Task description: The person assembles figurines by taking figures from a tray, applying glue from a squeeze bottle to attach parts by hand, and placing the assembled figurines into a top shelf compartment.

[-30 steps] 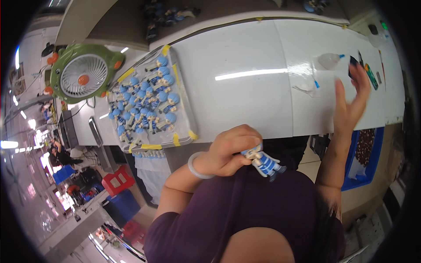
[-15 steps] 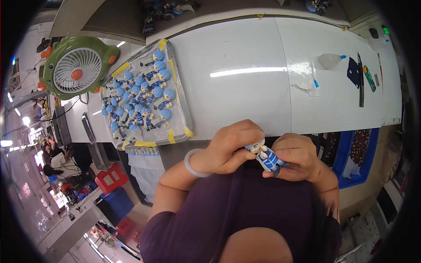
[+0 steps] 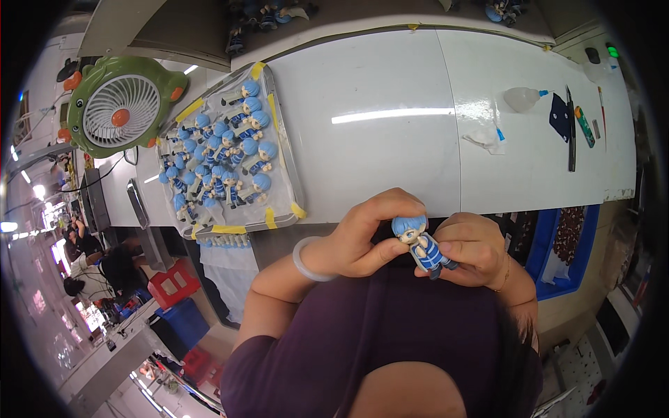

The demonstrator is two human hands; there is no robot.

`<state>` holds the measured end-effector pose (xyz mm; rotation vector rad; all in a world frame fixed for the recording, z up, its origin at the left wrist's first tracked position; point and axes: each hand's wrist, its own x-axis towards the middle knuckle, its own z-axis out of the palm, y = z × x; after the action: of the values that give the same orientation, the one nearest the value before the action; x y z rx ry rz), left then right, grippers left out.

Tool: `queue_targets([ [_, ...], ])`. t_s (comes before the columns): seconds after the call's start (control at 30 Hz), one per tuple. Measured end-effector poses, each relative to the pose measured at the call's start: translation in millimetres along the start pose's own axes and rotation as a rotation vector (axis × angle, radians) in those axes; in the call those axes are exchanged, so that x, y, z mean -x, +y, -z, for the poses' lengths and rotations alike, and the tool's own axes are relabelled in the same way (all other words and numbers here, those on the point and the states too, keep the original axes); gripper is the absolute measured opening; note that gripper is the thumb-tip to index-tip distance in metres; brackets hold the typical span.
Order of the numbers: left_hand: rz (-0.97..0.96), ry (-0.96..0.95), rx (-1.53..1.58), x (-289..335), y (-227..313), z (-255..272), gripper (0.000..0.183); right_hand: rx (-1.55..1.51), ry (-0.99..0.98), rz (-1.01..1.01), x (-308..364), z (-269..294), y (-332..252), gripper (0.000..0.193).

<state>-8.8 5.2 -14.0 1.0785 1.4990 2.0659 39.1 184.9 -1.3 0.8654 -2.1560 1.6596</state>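
Between my two hands, just off the table's near edge, is a small figurine (image 3: 426, 251) with blue hair and a blue and white striped outfit. My left hand (image 3: 369, 235) pinches it at the head, thumb by the face and forefinger on the hair. The fingers of my right hand (image 3: 475, 251) close round the lower body and legs. The figurine leans with its head up and to the left. To the far left, a tray (image 3: 291, 182) edged with yellow tape carries many similar blue-haired figurines (image 3: 259, 150) lying close together.
A green animal-shaped fan (image 3: 120, 115) stands left of the tray, near a phone (image 3: 138, 203). On the white table (image 3: 390, 76) at right lie a blue-tipped squeeze bottle (image 3: 523, 99), a dark cloth (image 3: 559, 118) and a brush (image 3: 603, 118). A blue bin (image 3: 573, 268) sits below at right.
My left fingers have shifted on the figurine's head, so more of its blue hair and face shows. My right hand keeps its hold on the lower body.
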Motion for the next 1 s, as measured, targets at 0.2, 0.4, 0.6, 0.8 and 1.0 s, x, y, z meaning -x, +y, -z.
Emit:
queue_targets([
  [0.2, 0.027, 0.048, 0.122, 1.1, 0.3, -2.1, 0.036, -0.01, 0.017, -0.001, 0.8, -0.5, -0.3, 0.05],
  [0.4, 0.031, 0.001, -0.006, 0.0, 1.1, 2.3, 0.036, -0.036, 0.065, -0.05, 0.3, 0.0, 0.9, 0.046],
  [0.6, 0.162, 0.069, -0.067, -0.2, 9.7, 0.0, 0.04, -0.073, 0.131, -0.144, -0.5, 2.8, 1.1, 0.038],
  [0.8, 0.153, 0.074, -0.084, 0.9, 5.5, -0.4, 0.041, -0.038, 0.082, -0.146, -1.2, 3.0, -0.3, 0.04],
  [1.0, 0.209, 0.061, -0.096, 0.3, 6.4, -0.7, 0.042, 0.018, 0.074, -0.077, -5.6, 1.5, -1.9, 0.04],
])
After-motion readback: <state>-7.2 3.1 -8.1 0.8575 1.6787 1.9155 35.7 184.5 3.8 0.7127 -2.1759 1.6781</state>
